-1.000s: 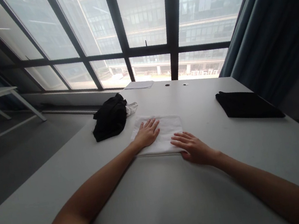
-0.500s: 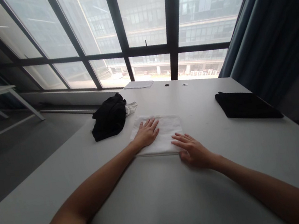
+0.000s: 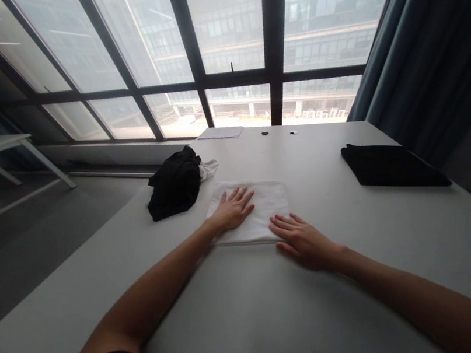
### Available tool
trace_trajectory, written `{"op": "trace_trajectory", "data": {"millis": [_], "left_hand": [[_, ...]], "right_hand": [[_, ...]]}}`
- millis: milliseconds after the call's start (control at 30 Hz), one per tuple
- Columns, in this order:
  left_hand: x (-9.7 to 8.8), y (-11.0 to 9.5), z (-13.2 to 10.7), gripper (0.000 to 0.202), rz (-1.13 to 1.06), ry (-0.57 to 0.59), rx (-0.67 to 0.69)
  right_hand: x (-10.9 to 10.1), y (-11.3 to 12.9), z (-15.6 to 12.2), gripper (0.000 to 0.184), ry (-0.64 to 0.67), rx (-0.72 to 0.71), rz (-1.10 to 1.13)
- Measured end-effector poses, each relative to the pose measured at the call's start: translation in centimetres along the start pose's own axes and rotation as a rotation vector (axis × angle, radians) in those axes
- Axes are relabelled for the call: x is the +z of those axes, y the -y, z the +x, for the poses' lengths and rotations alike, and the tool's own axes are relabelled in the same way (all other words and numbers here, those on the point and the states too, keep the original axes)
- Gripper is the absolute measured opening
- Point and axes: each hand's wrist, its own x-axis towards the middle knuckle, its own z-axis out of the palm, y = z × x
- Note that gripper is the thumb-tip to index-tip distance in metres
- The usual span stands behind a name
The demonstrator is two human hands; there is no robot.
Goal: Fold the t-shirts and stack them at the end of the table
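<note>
A folded white cloth (image 3: 261, 199), maybe a garment, lies flat on the white table (image 3: 221, 320) in front of me. My left hand (image 3: 234, 208) rests palm down on its left half, fingers spread. At its near right corner, my right hand (image 3: 300, 239) lies with the fingers flat on the fabric and the thumb just off the near edge. Neither hand grips anything. The underside of the cloth is hidden.
A crumpled black garment (image 3: 175, 182) with a white piece of fabric (image 3: 208, 170) beside it lies at the left. A folded black garment (image 3: 393, 167) is near the right edge. White sheets (image 3: 220, 133) lie at the far edge, by the windows. A blue curtain (image 3: 401, 39) hangs at right.
My right hand has settled flatter on the near right corner of the cloth, its thumb now stretched out. My left hand stays in place on the cloth. The view has shifted slightly.
</note>
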Motion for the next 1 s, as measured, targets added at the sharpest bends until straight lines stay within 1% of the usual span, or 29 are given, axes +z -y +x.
{"op": "trace_trajectory", "data": {"millis": [100, 167, 200, 267, 300, 367, 433, 500, 567, 633, 667, 700, 733, 767, 833, 900, 1000], "left_hand": [[-1.0, 4.1, 0.8, 0.065, -0.001, 0.001, -0.24], [-1.1, 5.8, 0.9, 0.068, -0.044, 0.021, -0.348], [-1.1, 6.4, 0.9, 0.068, -0.062, 0.024, -0.374], [-1.0, 6.9, 0.9, 0.068, -0.08, 0.022, -0.382], [-1.1, 6.9, 0.9, 0.068, -0.077, 0.016, -0.384], [-1.5, 6.5, 0.8, 0.067, -0.044, -0.018, -0.393], [-2.1, 5.3, 0.8, 0.067, 0.011, -0.071, -0.387], [-2.5, 3.0, 0.5, 0.064, 0.037, -0.121, -0.297], [-2.3, -0.3, -0.1, 0.06, 0.002, -0.143, -0.095], [-1.5, -4.0, -0.9, 0.062, -0.066, -0.117, 0.171], [-0.8, -5.7, -1.5, 0.064, -0.092, -0.101, 0.276], [-0.2, -7.2, -1.9, 0.067, -0.106, -0.082, 0.358], [0.4, -8.3, -2.4, 0.069, -0.107, -0.087, 0.398], [0.9, -9.1, -2.7, 0.07, -0.101, -0.093, 0.419], [1.5, -9.8, -3.2, 0.07, -0.078, -0.119, 0.428], [1.5, -9.9, -3.2, 0.067, -0.059, -0.154, 0.45], [1.0, -9.8, -3.1, 0.053, -0.049, -0.187, 0.564]], "right_hand": [[0.2, 0.0, 0.1, 0.051, -0.029, -0.002, 0.004], [0.4, 0.0, 0.0, 0.05, -0.039, -0.004, 0.012], [0.6, 0.0, 0.0, 0.05, -0.044, -0.004, 0.021], [0.8, -0.2, 0.0, 0.047, -0.073, 0.007, 0.065], [1.0, -0.4, 0.1, 0.046, -0.107, 0.024, 0.104], [1.2, -0.7, 0.3, 0.043, -0.224, 0.097, 0.215], [1.3, -1.3, 0.8, 0.042, -0.384, 0.194, 0.342], [1.4, -2.0, 1.3, 0.041, -0.537, 0.285, 0.455], [1.4, -2.8, 1.7, 0.04, -0.643, 0.366, 0.539], [1.4, -3.8, 1.9, 0.039, -0.704, 0.438, 0.605], [1.4, -4.3, 2.0, 0.038, -0.724, 0.468, 0.634], [1.4, -4.7, 2.0, 0.038, -0.745, 0.495, 0.661], [1.5, -5.1, 2.0, 0.038, -0.764, 0.52, 0.687], [1.5, -5.5, 2.0, 0.037, -0.78, 0.543, 0.709], [1.6, -5.9, 2.0, 0.037, -0.798, 0.575, 0.741], [1.6, -6.0, 2.1, 0.036, -0.803, 0.593, 0.756], [1.7, -5.9, 2.4, 0.034, -0.812, 0.599, 0.758]]}}
